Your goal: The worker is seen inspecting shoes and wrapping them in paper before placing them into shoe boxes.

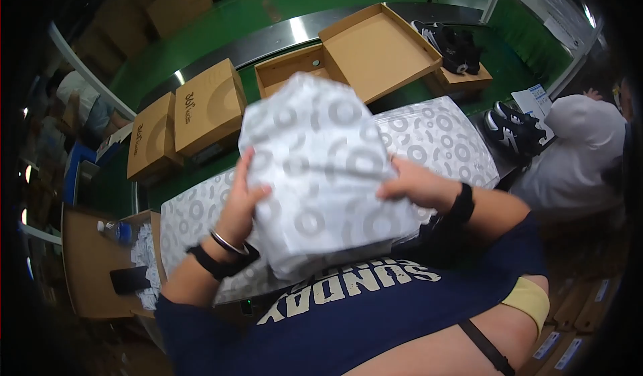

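Note:
A bundle wrapped in white tissue paper with grey ring prints (321, 168) is lifted close to my chest. My left hand (242, 205) grips its left side, thumb on top. My right hand (418, 185) presses on its right edge. What the paper wraps is hidden. Beneath it lies a stack of the same ring-printed paper sheets (442, 138) on the work surface. An open brown shoe box (295, 68) with its lid (378, 48) raised stands just beyond the bundle.
Two closed brown boxes (207, 105) sit at the left on the green conveyor (268, 8). Black shoes (455, 48) rest on a box lid at the back right, another pair (512, 128) nearer. A person in white (576, 155) works at the right. A water bottle (117, 232) and phone (128, 279) lie left.

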`<control>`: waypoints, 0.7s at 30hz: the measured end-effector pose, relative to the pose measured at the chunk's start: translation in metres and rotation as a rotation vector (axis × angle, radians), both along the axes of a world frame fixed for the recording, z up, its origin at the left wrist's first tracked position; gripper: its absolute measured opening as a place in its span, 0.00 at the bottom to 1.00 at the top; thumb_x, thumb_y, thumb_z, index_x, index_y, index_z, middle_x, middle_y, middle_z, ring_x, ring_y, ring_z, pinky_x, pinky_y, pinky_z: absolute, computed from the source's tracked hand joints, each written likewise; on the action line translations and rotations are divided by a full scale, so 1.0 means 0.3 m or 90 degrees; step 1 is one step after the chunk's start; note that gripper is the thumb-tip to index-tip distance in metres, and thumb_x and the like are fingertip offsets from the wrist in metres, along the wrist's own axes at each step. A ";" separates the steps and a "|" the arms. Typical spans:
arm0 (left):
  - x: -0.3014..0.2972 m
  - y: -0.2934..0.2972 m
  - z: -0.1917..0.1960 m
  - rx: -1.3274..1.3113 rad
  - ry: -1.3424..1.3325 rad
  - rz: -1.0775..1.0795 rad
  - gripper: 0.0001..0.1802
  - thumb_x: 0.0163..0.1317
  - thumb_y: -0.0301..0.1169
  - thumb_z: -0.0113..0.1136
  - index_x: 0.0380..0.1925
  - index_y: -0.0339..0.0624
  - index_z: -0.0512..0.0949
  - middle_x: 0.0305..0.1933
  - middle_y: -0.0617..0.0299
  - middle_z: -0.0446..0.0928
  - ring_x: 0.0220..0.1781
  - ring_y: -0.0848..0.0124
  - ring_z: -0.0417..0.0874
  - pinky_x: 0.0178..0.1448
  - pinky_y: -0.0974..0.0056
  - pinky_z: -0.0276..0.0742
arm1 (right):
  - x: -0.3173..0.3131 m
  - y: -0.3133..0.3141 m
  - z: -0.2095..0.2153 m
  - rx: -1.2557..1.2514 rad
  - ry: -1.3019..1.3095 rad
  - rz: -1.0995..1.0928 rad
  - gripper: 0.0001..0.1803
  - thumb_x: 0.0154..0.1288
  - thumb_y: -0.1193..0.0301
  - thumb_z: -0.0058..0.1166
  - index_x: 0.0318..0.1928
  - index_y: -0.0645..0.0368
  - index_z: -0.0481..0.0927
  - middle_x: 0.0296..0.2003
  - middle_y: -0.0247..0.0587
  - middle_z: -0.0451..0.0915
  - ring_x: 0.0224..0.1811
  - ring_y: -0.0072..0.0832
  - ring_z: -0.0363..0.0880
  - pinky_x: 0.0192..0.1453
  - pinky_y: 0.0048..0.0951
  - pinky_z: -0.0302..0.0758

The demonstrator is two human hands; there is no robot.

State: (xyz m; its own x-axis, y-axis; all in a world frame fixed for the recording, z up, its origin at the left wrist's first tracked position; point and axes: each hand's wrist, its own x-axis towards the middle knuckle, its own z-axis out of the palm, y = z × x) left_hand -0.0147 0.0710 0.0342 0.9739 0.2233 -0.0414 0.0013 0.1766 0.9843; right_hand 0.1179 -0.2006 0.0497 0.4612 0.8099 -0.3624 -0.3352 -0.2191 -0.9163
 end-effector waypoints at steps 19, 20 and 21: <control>0.528 0.335 0.311 -0.298 0.062 -0.127 0.11 0.58 0.34 0.53 0.35 0.39 0.75 0.35 0.61 0.77 0.36 0.71 0.78 0.41 0.67 0.75 | 0.420 0.275 0.363 0.091 -0.136 -0.134 0.23 0.65 0.61 0.43 0.48 0.71 0.69 0.41 0.45 0.76 0.35 0.21 0.78 0.40 0.18 0.76; 0.556 0.320 0.291 -0.297 0.068 -0.134 0.11 0.58 0.34 0.53 0.35 0.39 0.75 0.35 0.61 0.77 0.36 0.71 0.78 0.41 0.67 0.75 | 0.444 0.281 0.353 0.071 -0.146 -0.136 0.23 0.65 0.61 0.43 0.49 0.71 0.69 0.41 0.45 0.76 0.35 0.21 0.78 0.40 0.18 0.75; 0.590 0.314 0.261 -0.211 0.023 -0.072 0.11 0.57 0.35 0.54 0.35 0.40 0.74 0.35 0.60 0.78 0.36 0.71 0.78 0.41 0.67 0.75 | 0.480 0.286 0.329 0.069 -0.142 -0.143 0.23 0.65 0.61 0.43 0.49 0.71 0.69 0.41 0.45 0.76 0.35 0.21 0.78 0.40 0.18 0.75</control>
State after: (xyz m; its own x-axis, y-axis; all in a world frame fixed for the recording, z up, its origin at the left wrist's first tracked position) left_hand 0.1622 0.1650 0.1124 0.9882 0.0833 -0.1288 0.0730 0.4830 0.8725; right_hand 0.2619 -0.1147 0.1485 0.6909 0.7075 -0.1488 -0.1520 -0.0591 -0.9866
